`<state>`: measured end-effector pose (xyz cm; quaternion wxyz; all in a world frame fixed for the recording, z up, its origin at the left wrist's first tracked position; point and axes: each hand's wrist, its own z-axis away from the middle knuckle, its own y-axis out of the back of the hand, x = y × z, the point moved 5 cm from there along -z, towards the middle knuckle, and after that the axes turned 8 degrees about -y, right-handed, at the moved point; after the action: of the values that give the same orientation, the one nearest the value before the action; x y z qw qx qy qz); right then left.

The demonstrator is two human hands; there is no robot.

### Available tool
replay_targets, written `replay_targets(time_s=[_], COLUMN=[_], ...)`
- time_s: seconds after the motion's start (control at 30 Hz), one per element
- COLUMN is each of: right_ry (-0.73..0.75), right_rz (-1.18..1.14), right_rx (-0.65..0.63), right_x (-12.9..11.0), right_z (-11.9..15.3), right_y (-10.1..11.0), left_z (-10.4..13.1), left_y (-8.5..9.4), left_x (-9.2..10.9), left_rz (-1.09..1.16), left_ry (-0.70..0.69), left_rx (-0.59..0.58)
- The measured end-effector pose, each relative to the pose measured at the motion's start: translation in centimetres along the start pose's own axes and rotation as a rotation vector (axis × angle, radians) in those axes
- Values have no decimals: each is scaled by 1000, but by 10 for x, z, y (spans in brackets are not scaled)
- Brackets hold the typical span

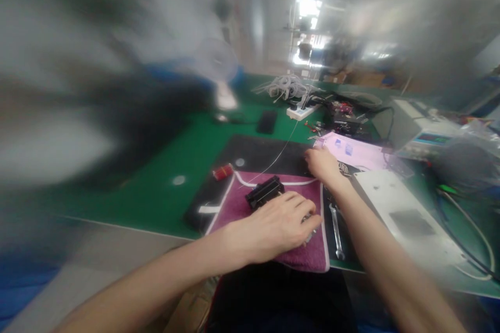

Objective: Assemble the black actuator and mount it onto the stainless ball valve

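Note:
A purple cloth [234,202] with white edging lies at the front of the green table. On it rests a black device [265,192], just beyond my left hand [287,221]. The fingers of that hand curl round a small metallic part [309,223] at the cloth's right side, mostly hidden by them. My right hand [322,164] reaches past the cloth's far right corner onto the black mat [269,152]. Its fingers are bent, and whatever lies under them is hidden. A wrench [336,231] lies to the right of the cloth.
A red object [222,171] sits left of the cloth. Rightward are a pale panel [406,218], a pink sheet [351,150] and a bench instrument [422,127]. Behind stand a power strip [300,113], bundled white cables [287,87] and a small white fan [224,96].

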<state>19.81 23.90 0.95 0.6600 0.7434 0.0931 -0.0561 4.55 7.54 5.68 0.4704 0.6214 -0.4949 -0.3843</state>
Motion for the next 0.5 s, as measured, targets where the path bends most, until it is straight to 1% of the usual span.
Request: replay_targets(time_s=[0.07, 0.13, 0.23, 0.3, 0.37, 0.43, 0.47, 0.5], right_ry=[-9, -26, -65, -74, -44, -9, 14, 38], right_rz=[12, -3, -79, -163, -268, -376, -501, -558], right_rx=[-21, -20, 12, 31, 16, -40, -86, -124], right_x=[1, 0, -2, -4, -7, -11, -14, -17], right_z=[-3, -3, 8, 29, 60, 97, 115, 131], right_y=[-7, -9, 2, 16, 32, 47, 53, 57], left_z=[1, 2, 9, 20, 39, 65, 79, 92], left_y=[-3, -3, 2, 7, 12, 18, 19, 19], left_x=[0, 0, 3, 7, 9, 9, 10, 12], left_rz=[-45, -85, -108, -62, 13, 94, 126, 155], left_ry=[15, 60, 114, 147, 223, 363, 445, 528], left_rx=[-6, -8, 7, 59, 174, 355, 459, 542])
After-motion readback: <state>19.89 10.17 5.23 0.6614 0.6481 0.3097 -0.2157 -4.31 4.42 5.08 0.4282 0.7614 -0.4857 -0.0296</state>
